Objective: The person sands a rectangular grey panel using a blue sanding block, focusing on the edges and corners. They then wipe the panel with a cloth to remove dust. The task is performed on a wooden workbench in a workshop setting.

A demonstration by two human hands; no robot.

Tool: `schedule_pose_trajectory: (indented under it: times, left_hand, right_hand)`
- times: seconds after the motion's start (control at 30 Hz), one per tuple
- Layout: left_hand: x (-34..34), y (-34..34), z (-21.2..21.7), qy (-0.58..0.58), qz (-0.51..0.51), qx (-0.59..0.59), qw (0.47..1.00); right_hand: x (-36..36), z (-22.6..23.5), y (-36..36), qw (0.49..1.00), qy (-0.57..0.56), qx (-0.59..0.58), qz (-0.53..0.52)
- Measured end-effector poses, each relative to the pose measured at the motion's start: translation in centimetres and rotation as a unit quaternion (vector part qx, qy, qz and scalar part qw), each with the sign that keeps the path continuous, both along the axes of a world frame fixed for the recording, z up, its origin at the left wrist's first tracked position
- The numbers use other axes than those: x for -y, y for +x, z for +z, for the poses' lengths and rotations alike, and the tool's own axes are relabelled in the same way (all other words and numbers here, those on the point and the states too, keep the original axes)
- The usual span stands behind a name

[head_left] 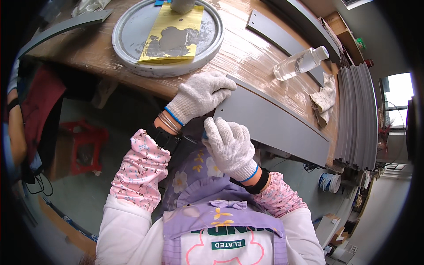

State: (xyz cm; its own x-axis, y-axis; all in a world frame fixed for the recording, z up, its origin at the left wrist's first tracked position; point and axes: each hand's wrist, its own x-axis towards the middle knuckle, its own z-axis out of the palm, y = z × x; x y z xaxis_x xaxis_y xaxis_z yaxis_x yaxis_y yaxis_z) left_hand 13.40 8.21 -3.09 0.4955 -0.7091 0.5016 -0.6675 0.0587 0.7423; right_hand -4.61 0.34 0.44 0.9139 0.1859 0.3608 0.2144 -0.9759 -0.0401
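A long grey panel (274, 121) lies along the near edge of the table, a small hole near its left end. My left hand (198, 95), in a white knitted glove with a blue cuff edge, grips the panel's left end with thumb and fingers together. Just below that end is my right hand (230, 148), gloved alike, with its fingers curled in. A sliver of something blue shows beside its fingertips; most of it is hidden by the hand.
On the film-covered table (238, 57) stands a round grey lid (121, 42) bearing a yellow sheet (172, 26) smeared with grey paste. Beyond the panel are a clear bottle (296, 64), a crumpled cloth (323, 99), another grey strip (276, 37) and stacked panels (357, 115). A red stool (86, 145) stands on the floor.
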Motion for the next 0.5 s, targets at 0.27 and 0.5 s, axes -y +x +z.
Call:
schedule_pose_trajectory:
  times: [0.27,0.5]
  left_hand:
    - [-0.3,0.0,0.7,0.013,-0.003,-0.010,1.000]
    - [-0.1,-0.2,0.9,0.051,0.004,-0.023,0.998]
  right_hand:
    - [6.9,-0.3,-8.8,0.993,-0.031,0.052,-0.098]
    - [4.0,-1.2,-5.4,0.995,0.038,0.071,-0.056]
